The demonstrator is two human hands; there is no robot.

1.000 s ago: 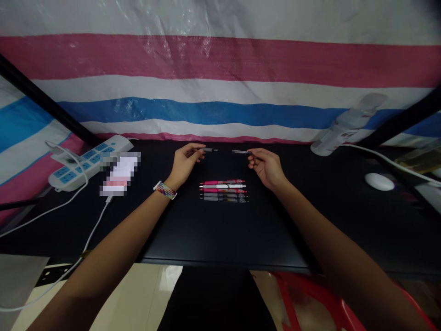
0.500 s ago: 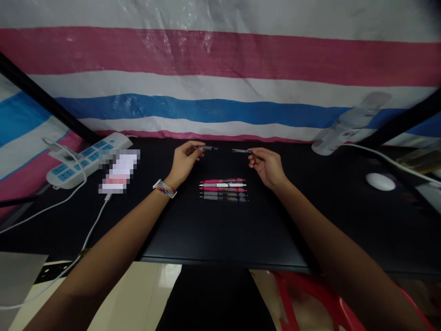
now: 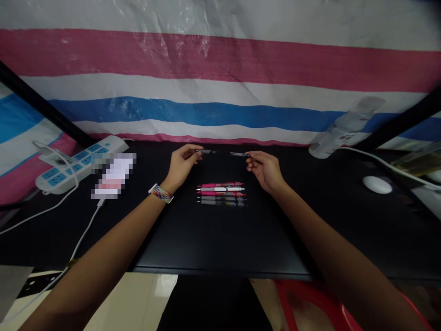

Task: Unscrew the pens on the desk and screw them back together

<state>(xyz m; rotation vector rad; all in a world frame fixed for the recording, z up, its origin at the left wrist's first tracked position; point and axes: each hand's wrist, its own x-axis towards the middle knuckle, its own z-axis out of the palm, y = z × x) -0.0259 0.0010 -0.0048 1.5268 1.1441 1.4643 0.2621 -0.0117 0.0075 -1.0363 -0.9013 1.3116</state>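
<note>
My left hand (image 3: pixel 183 163) is closed at the fingertips on a short pen part with a grey grip (image 3: pixel 208 151), its dark end pointing right. Opposite it, my right hand (image 3: pixel 264 168) pinches a thin, clear-looking pen part (image 3: pixel 237 154) that points left. A small gap separates the two parts, which are held above the far side of the desk. Nearer to me lies a neat row of several pens: pink-red ones (image 3: pixel 220 193), a white one (image 3: pixel 220 189) and grey clear ones (image 3: pixel 220 202), all side by side. Fine detail of the held parts is too small to make out.
On the left are a power strip (image 3: pixel 82 163), a blurred-out phone (image 3: pixel 115 177) and its white cable (image 3: pixel 82 234). A clear bottle (image 3: pixel 330 138) and a white mouse (image 3: pixel 377 185) stand on the right of the black desk (image 3: pixel 220 243). Striped sheeting (image 3: pixel 220 110) hangs behind.
The view has shifted slightly. Both hands keep their grip on the pen parts, with the gap between the parts about the same. The row of pens is unchanged.
</note>
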